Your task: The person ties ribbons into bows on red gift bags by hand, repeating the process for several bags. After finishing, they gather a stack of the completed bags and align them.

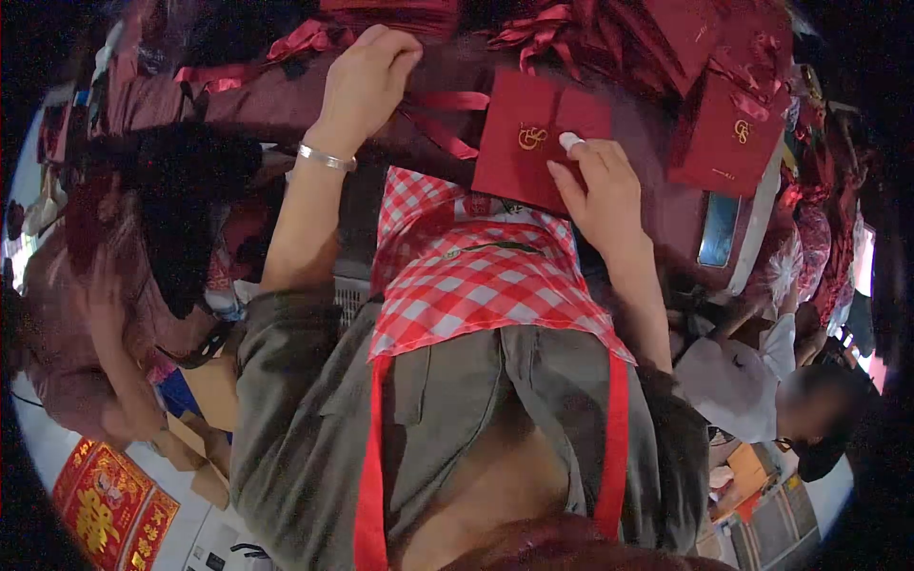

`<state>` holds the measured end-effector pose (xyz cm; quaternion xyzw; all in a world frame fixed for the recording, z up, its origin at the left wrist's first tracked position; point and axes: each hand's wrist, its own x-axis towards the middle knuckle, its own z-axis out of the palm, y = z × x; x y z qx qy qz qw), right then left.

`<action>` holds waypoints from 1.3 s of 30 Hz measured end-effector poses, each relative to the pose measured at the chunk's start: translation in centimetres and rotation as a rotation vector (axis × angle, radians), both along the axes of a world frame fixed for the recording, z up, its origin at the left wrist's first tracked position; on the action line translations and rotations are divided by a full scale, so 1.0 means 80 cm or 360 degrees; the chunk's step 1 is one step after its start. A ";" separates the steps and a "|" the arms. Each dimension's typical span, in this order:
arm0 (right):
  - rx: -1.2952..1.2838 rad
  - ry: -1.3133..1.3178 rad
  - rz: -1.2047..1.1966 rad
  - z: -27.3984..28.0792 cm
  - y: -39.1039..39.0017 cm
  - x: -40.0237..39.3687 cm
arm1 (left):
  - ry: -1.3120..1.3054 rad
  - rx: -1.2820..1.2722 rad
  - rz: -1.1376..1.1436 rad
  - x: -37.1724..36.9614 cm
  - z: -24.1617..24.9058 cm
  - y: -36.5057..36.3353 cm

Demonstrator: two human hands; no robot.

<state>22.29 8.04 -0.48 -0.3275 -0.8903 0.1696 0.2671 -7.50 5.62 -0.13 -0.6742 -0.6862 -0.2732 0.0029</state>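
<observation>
A flat red gift bag (509,143) with a gold emblem lies in front of me, its red ribbon (452,102) trailing off to the left. My right hand (605,186) is over the bag's right part, thumb and fingers pressed to it; one fingertip has a white covering. My left hand (371,81), with a silver bracelet (327,158) at the wrist, is raised to the left of the bag. Its fingers are curled together, and whatever may be between them is hidden. The ribbon passes close below that hand.
More red bags (728,133) with gold emblems are at the right, near a phone (719,228). Loose red ribbons (538,33) lie along the far side. A checked apron (486,276) covers my lap. Other people (747,381) sit at both sides.
</observation>
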 end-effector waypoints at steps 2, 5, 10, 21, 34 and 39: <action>0.0000 -0.0015 0.0037 0.002 -0.004 -0.005 | -0.0361 0.0106 -0.0228 0.020 0.013 -0.006; 0.0057 0.0136 0.0113 0.003 -0.008 -0.011 | -0.0911 -0.0017 -0.0505 0.065 0.030 -0.026; 0.0195 0.0568 0.0137 0.025 -0.010 -0.012 | -0.1654 -0.0254 -0.0807 0.144 0.020 -0.037; -0.0039 0.0832 0.0060 0.017 0.004 -0.041 | -0.2596 -0.0296 -0.0633 0.151 0.013 -0.037; -0.0154 0.1844 0.0030 0.076 0.040 0.032 | -0.2164 -0.0456 -0.0139 0.131 -0.007 -0.056; 0.0305 0.1388 -0.0627 0.150 0.036 0.045 | -0.1938 -0.0133 0.0055 0.119 -0.013 -0.044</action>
